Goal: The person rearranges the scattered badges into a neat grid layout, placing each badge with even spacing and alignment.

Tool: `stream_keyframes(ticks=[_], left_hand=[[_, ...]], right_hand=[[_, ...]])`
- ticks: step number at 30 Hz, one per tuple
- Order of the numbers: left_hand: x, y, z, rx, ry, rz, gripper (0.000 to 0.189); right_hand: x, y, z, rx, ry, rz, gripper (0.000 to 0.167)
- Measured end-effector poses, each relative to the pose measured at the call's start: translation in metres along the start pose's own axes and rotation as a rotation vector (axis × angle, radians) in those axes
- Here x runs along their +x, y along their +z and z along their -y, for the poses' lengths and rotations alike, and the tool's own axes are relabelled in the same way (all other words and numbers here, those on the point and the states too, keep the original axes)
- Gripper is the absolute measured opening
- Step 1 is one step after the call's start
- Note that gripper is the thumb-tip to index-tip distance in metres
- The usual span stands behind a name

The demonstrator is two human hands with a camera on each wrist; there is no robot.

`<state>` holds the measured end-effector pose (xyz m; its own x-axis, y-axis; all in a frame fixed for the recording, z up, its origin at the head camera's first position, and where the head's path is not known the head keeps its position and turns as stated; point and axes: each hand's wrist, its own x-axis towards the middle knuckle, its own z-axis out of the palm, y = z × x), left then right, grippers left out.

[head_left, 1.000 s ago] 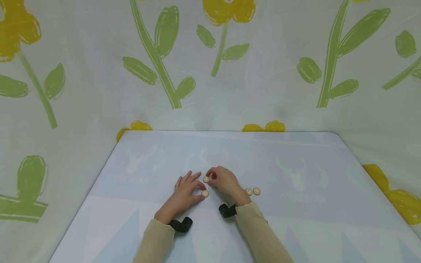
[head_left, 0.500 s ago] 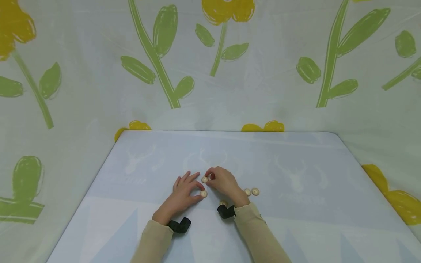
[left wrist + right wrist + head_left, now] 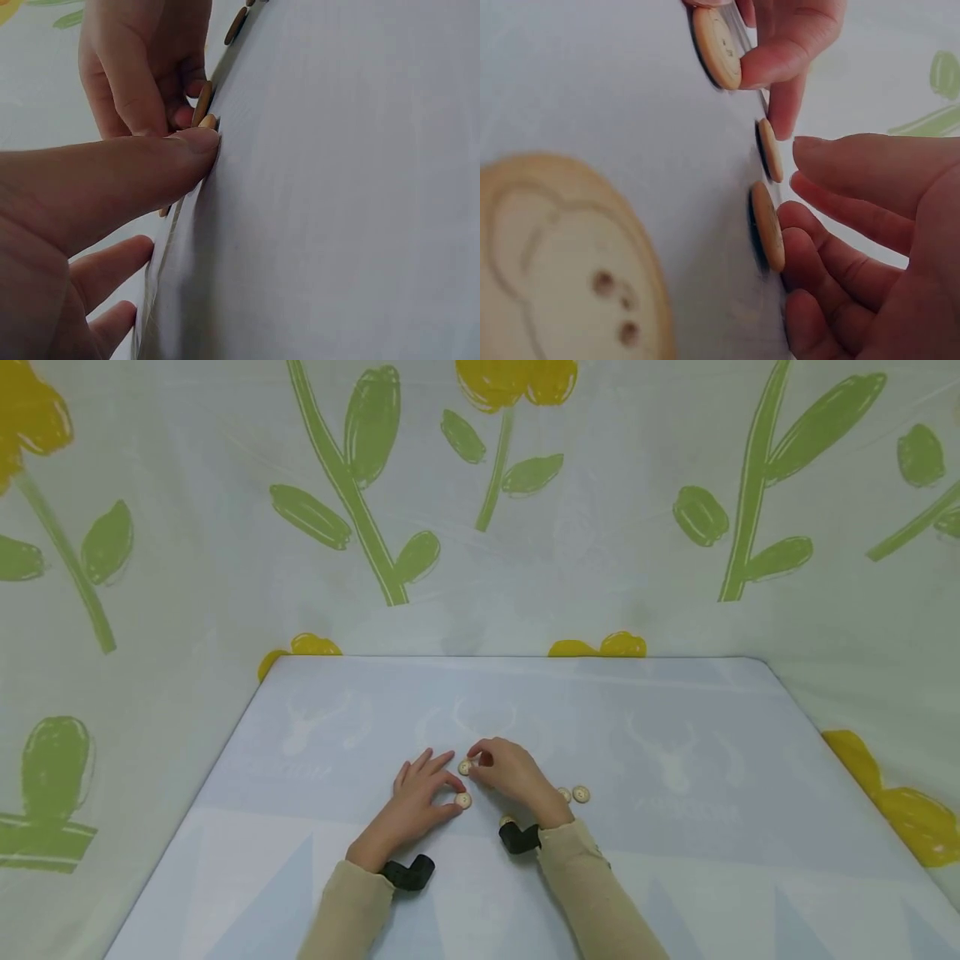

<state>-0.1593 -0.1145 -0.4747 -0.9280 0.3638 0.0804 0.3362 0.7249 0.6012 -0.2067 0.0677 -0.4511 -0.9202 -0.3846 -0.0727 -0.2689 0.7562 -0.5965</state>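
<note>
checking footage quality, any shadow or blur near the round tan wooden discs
Head: soft light, discs too small for detail; left wrist: shadow on pale tabletop beside left hand; right wrist: dark bands, perhaps shadow, edge three discs, nearest disc soft.

It looks like a screened-off booth, with flower-printed sheeting enclosing a pale table.
</note>
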Motion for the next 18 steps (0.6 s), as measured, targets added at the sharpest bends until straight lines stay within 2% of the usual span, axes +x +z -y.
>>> stream_keyframes(ticks=[4, 9, 16, 18], left_hand=[[-0.001, -0.001, 0.0, -0.008, 0.01, -0.008, 0.015], [0.0, 0.0, 0.001, -0.014, 0.015, -0.005, 0.015], [0.0, 0.0, 0.0, -0.005, -0.021, 0.015, 0.014], [0.001, 0.0, -0.001, -0.008, -0.013, 0.011, 0.014]], right_hand=[[-0.001, -0.005, -0.002, 0.049, 0.002, 0.009, 0.021], [-0.002, -0.01, -0.005, 0.055, 0.012, 0.048, 0.02], [-0.007, -0.017, -0.009, 0.066, 0.028, 0.094, 0.022], [-0.009, -0.019, -0.011, 0.063, 0.025, 0.102, 0.023]])
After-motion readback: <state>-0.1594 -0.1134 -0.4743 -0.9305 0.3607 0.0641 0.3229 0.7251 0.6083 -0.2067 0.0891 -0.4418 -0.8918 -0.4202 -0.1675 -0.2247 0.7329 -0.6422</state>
